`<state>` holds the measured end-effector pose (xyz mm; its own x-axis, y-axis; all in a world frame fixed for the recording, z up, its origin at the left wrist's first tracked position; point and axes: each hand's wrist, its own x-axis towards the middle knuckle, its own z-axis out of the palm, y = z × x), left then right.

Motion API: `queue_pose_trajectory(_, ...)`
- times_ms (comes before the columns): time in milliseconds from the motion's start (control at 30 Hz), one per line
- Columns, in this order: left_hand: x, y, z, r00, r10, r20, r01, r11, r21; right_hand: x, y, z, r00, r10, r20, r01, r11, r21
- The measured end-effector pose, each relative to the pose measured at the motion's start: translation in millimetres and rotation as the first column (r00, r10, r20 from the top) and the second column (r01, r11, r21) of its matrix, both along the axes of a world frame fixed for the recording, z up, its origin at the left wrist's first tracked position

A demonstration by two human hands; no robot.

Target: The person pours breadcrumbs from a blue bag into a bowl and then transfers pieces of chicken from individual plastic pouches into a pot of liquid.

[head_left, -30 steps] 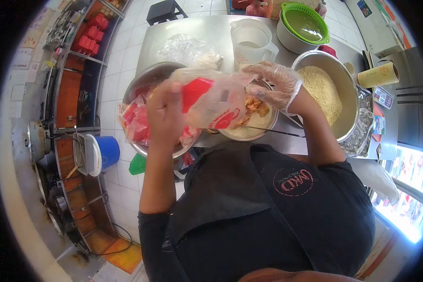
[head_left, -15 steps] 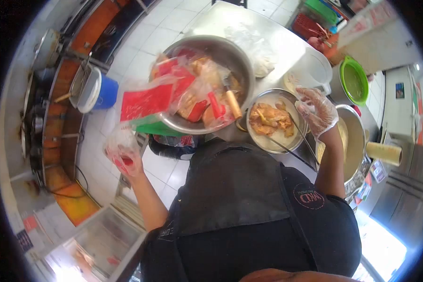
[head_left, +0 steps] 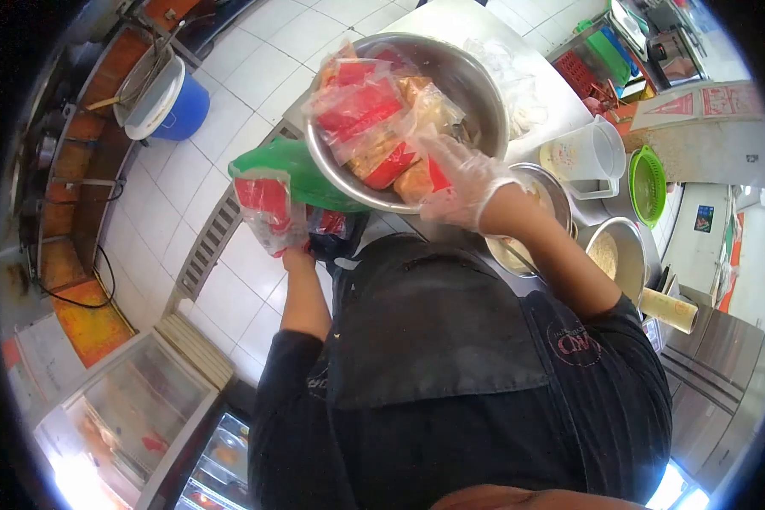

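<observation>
My left hand (head_left: 286, 241), in a clear plastic glove, is closed on a clear plastic packet with a red label (head_left: 262, 201), beside a green plastic bag (head_left: 293, 174). My right hand (head_left: 466, 185), also gloved, reaches over the near rim of a large steel bowl (head_left: 483, 85). Its fingers are bent down among the contents, and what they hold is hidden. Inside lie several red-labelled clear packets (head_left: 361, 115) with orange-brown food showing through. Partly behind my right forearm stands a smaller steel bowl (head_left: 561, 191) with pale liquid.
At the right stand a clear measuring jug (head_left: 599, 157), a green basket (head_left: 648, 183) and a pot (head_left: 633, 272) of pale crumbs. A roll of film (head_left: 670, 310) lies near it. On the floor left is a blue bucket (head_left: 183, 110); a glass-topped freezer (head_left: 127, 399) stands lower left.
My right hand has moved left from above the smaller bowl into the large bowl. My left hand has moved up and right, and a red-labelled packet now shows in it. The wooden handle is out of sight.
</observation>
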<state>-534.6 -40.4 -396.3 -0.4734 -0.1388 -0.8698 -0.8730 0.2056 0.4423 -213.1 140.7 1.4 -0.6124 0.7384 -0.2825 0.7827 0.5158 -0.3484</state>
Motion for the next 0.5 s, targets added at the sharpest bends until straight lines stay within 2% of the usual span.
queue_pose_trajectory(67,7,17,-13,0.952,-0.272,-0.142,0.218,0.926,-0.307,-13,-3,-9,0.997,0.035,0.069,-0.037,0.999,0.028)
queue_pose_trajectory(100,7,22,-22,0.895,-0.415,-0.166,0.293,0.825,-0.483,-17,-3,-9,0.995,0.055,0.078,-0.058,0.998,0.035)
queue_pose_trajectory(167,5,17,-31,0.661,-0.738,-0.136,0.47,0.549,-0.691,-18,-1,-14,0.995,0.076,0.061,-0.08,0.995,0.067)
queue_pose_trajectory(200,4,10,-34,0.52,-0.845,-0.128,0.516,0.43,-0.741,-14,3,-20,0.997,0.074,0.03,-0.077,0.993,0.093)
queue_pose_trajectory(233,2,-8,-31,0.284,-0.933,-0.221,0.576,0.351,-0.739,-12,5,-22,0.998,0.07,-0.005,-0.069,0.991,0.119)
queue_pose_trajectory(267,-3,-22,-34,0.025,-0.952,-0.305,0.613,0.256,-0.748,-13,7,-22,1.0,0.009,0.027,-0.011,0.997,0.081)
queue_pose_trajectory(333,-14,-32,-56,-0.138,-0.912,-0.387,0.785,0.138,-0.604,-10,8,-19,0.987,-0.126,0.095,0.126,0.992,0.013)
queue_pose_trajectory(367,-14,-31,-56,-0.215,-0.873,-0.437,0.85,0.053,-0.525,-8,11,-19,0.983,-0.131,0.128,0.138,0.99,-0.043)
queue_pose_trajectory(400,-9,-32,-56,-0.161,-0.884,-0.439,0.895,0.056,-0.443,-8,16,-21,0.977,-0.137,0.161,0.154,0.983,-0.099)
queue_pose_trajectory(467,14,-24,-15,-0.053,-0.904,-0.425,0.96,0.071,-0.271,-2,24,-25,0.974,-0.127,0.188,0.155,0.978,-0.142)
queue_pose_trajectory(500,20,-20,1,-0.172,-0.835,-0.523,0.94,0.02,-0.341,1,26,-32,0.977,-0.111,0.18,0.136,0.982,-0.129)
